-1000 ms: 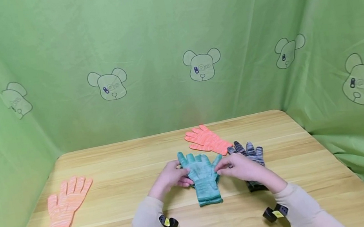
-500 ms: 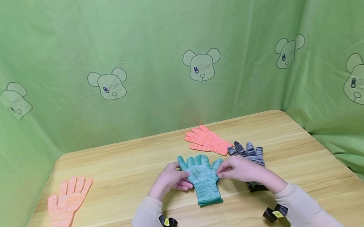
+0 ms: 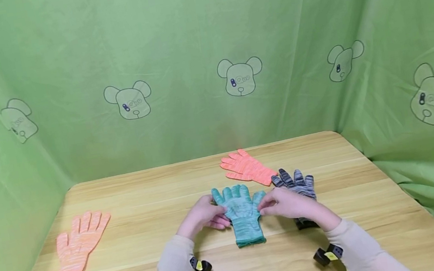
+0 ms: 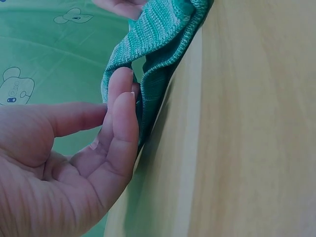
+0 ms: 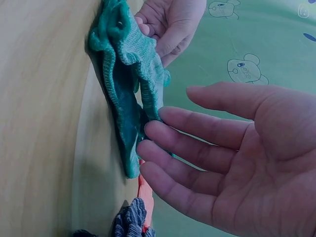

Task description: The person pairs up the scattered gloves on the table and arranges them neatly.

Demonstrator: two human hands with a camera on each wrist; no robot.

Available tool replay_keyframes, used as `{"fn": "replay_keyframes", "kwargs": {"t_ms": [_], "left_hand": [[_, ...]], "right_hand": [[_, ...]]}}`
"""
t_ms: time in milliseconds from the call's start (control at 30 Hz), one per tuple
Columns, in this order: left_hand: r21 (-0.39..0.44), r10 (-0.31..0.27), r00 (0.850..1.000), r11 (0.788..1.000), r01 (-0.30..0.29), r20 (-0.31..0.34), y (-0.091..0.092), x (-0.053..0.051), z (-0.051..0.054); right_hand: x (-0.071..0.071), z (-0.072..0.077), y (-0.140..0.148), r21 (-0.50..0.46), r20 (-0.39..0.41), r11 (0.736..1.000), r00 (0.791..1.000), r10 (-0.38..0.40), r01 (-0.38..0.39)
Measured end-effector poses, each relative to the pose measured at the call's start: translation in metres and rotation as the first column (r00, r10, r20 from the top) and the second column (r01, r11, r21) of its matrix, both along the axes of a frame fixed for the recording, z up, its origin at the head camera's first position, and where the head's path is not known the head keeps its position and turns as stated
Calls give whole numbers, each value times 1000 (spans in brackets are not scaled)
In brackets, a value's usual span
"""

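Note:
A teal knit glove [image 3: 243,212] lies palm-down or palm-up, I cannot tell which, with its cuff toward me. Both wrist views show two teal layers, an upper glove [image 4: 148,37] over a lower one [image 4: 157,89], with a gap between. My left hand [image 3: 205,213] pinches the upper layer's left edge between thumb and fingers. On the other side my right hand [image 3: 284,200] touches the thumb side with nearly straight fingertips, its thumb standing apart in the right wrist view. Beneath the right hand, a dark grey striped glove [image 3: 303,185] is partly hidden.
A coral glove [image 3: 247,167] lies behind, its cuff near the grey glove's fingers. Far left on the wooden table [image 3: 142,199] lies a light orange glove [image 3: 78,245]. Green curtains [image 3: 198,124] enclose the table's back and sides.
The upper teal glove's fingers have moved slightly toward me and lie flatter, and its cuff now lines up over the lower one. Both hands have barely moved; the other gloves are unchanged.

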State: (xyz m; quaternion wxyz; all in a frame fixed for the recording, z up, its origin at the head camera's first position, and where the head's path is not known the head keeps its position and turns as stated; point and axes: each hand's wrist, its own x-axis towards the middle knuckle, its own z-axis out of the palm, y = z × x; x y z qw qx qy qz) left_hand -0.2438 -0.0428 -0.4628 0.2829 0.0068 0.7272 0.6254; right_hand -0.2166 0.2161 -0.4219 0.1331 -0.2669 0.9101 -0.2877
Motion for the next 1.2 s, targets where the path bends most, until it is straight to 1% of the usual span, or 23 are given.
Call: {"fn": "replay_keyframes", "kwargs": {"t_ms": [167, 333, 633, 900, 1200], "left_hand": [[-5, -1, 1000, 1000, 1, -5, 0, 0, 0], [-4, -4, 1000, 1000, 3, -16, 1, 0, 0], [-29, 20, 999, 999, -21, -44, 0, -1, 0], [-26, 22, 999, 999, -23, -32, -2, -2, -1], [-34, 0, 999, 999, -2, -37, -7, -4, -3]], "right_hand": [[-1, 0, 2, 1, -11, 1000, 1000, -1, 1], [-1, -1, 3, 13, -5, 1000, 1000, -5, 5], [-1, 0, 2, -1, -11, 1000, 1000, 1, -1], [-2, -1, 2, 6, -5, 1000, 1000, -5, 5], [-1, -2, 1, 12, 9, 1000, 1000, -2, 2]]}}
